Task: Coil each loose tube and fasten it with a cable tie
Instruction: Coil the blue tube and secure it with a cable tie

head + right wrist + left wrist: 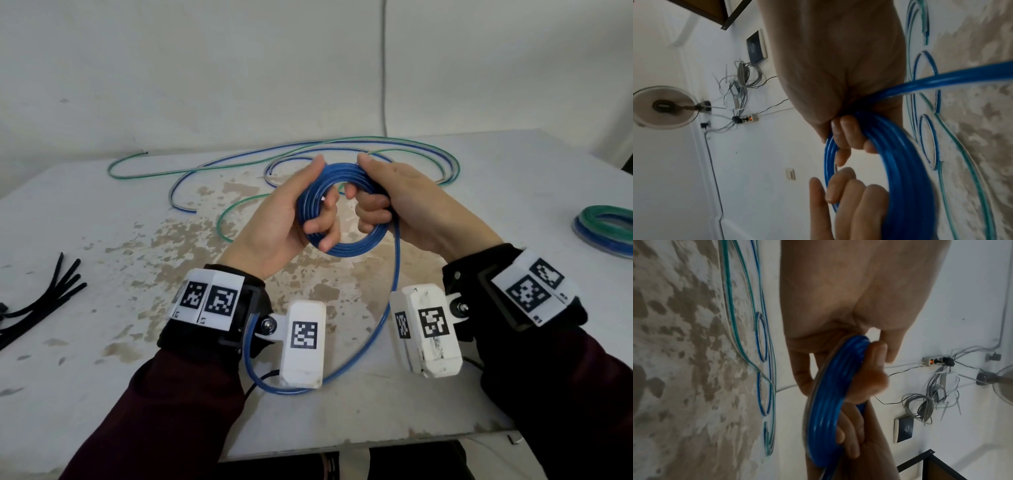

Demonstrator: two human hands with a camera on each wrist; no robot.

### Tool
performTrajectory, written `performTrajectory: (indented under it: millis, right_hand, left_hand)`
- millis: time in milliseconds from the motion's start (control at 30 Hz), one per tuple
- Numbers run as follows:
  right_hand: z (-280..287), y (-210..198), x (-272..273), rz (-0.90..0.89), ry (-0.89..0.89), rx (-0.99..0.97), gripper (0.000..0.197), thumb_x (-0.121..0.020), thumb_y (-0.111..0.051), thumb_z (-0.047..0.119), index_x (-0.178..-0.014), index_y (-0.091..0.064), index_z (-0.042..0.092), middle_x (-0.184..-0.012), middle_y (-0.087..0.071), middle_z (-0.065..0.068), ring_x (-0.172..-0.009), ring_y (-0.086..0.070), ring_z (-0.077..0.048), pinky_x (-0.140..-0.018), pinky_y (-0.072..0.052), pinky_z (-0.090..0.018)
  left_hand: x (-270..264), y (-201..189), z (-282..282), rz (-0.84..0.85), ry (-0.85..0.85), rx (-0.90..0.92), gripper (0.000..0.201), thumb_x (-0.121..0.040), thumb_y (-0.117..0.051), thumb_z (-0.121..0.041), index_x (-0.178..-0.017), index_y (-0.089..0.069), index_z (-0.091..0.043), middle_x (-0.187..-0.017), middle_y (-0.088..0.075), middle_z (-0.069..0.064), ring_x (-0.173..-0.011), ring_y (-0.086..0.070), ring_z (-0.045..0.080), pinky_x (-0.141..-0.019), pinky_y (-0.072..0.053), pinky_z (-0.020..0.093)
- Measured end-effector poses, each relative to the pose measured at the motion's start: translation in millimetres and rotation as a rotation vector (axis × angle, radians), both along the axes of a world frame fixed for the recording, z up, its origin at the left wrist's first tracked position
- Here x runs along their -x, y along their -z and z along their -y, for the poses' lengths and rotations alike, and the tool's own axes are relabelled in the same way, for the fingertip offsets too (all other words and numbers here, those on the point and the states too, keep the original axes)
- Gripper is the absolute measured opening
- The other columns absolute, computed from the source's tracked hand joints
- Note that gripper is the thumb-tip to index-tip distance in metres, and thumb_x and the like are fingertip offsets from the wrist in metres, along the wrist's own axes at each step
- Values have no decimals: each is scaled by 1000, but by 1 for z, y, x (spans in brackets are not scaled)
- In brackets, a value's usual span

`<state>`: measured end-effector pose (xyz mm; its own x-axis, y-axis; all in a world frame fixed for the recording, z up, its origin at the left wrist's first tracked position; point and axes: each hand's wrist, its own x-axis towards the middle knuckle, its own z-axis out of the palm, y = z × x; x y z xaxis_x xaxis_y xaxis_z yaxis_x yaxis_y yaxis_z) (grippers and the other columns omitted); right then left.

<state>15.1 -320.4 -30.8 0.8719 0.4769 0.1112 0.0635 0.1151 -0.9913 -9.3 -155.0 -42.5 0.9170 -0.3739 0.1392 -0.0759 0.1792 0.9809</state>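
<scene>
A blue tube coil [346,247] [824,405] [906,170] is held upright above the table's middle. My left hand [291,212] [838,313] grips its left side, fingers curled through the ring. My right hand [394,198] [834,65] grips its right side the same way. The tube's loose tail [394,274] [962,79] hangs from the right hand in a long loop down to the left wrist camera. Loose blue and green tubes [308,154] [744,308] [929,113] sprawl on the table behind. Black cable ties [44,294] lie at the left edge.
A finished green and blue coil stack [606,228] sits at the table's right edge. The worn white table [102,240] meets a wall behind; its front edge is close to my body. Wall cables and a power strip [935,361] show in the wrist views.
</scene>
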Motion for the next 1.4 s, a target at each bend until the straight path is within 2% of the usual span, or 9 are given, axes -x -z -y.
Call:
performTrajectory:
  millis: [133, 300, 400, 500, 633, 833, 1033, 1233, 1400]
  right_hand:
    - [-1, 4, 0, 39, 40, 56, 47, -103, -32, 36, -86, -63, 5, -52, -48, -1, -48, -51, -16, -59, -53, -29]
    - [4, 5, -3, -10, 22, 86, 48, -103, -30, 39, -96, -67, 8, -77, -71, -8, -76, -69, -21, -69, -58, -33]
    - [1, 5, -2, -76, -31, -37, 49, -104, -26, 36, -94, -64, 7, -74, -68, -8, -78, -68, -22, -74, -56, -30]
    - [-3, 4, -1, -80, -21, -107, 44, -105, -25, 34, -83, -53, 9, -55, -48, 2, -61, -58, -18, -64, -51, -24]
    - [-2, 3, 0, 28, 8, 8, 41, -105, -29, 34, -77, -49, 11, -47, -30, 7, -46, -41, -13, -59, -39, -25]
    - [-1, -1, 1, -7, 52, -9, 50, -100, -34, 44, -81, -65, 11, -46, -38, 4, -43, -40, -13, -57, -41, -28]
    - [1, -2, 3, 19, 65, 38, 56, -101, -33, 47, -64, -55, 11, -45, -19, 2, -40, -14, -14, -43, -27, -24]
    - [1, 0, 2, 114, 77, 154, 50, -101, -36, 41, -74, -61, 7, -47, -43, -2, -36, -41, -14, -45, -45, -29]
    - [4, 2, -1, 49, 20, 117, 50, -102, -31, 41, -84, -63, 8, -51, -56, -5, -45, -56, -19, -63, -49, -37]
  left_hand:
    - [-2, 2, -2, 50, -96, -20, 41, -102, -33, -35, -67, -38, -15, -44, -21, -8, -38, -21, 11, -67, -11, 42]
    - [-4, 0, -3, 47, -201, 109, 42, -102, -33, -36, -65, -36, -16, -46, -19, -8, -41, -15, 9, -47, -11, 24]
    - [-6, 0, -8, 36, -165, 203, 43, -103, -29, -37, -67, -36, -16, -46, -21, -8, -40, -20, 8, -50, -16, 24]
    - [-5, 0, -7, -13, -91, 214, 43, -102, -25, -35, -66, -37, -15, -44, -26, -5, -39, -32, 13, -61, -18, 31]
    - [-1, -3, -6, -46, -20, 63, 39, -97, -28, -34, -65, -36, -13, -41, -35, -2, -41, -47, 20, -78, -45, 33]
    - [-1, -2, -2, -2, -14, 93, 40, -103, -25, -34, -69, -37, -15, -45, -32, -8, -42, -42, 13, -82, -49, 30]
    - [3, 1, 3, 43, 56, -33, 35, -101, -29, -30, -78, -43, -8, -48, -50, 1, -61, -66, 32, -83, -46, 43]
    - [1, 1, -1, 67, -27, -125, 36, -102, -34, -29, -73, -44, -11, -43, -30, -8, -39, -41, 13, -81, -50, 31]
    - [1, 1, -1, 53, -83, -40, 37, -103, -34, -30, -72, -43, -13, -46, -26, -9, -39, -28, 9, -67, -27, 35]
